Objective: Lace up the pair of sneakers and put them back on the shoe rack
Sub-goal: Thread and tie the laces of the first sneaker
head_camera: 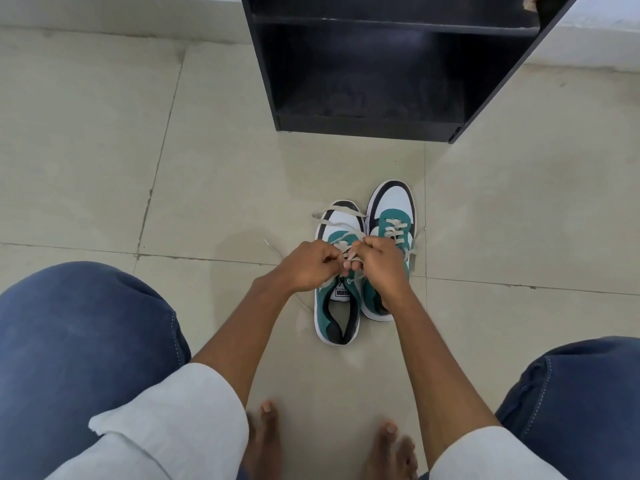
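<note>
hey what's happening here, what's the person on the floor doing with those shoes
A person sitting on the tiled floor is lacing the left sneaker of a teal, white and black pair. The left hand and right hand both pinch the beige lace over its eyelets, with loose ends trailing across the toe. The right sneaker beside it already looks laced. The black shoe rack stands just beyond with no shoes visible on it, so neither shoe is put away yet.
</note>
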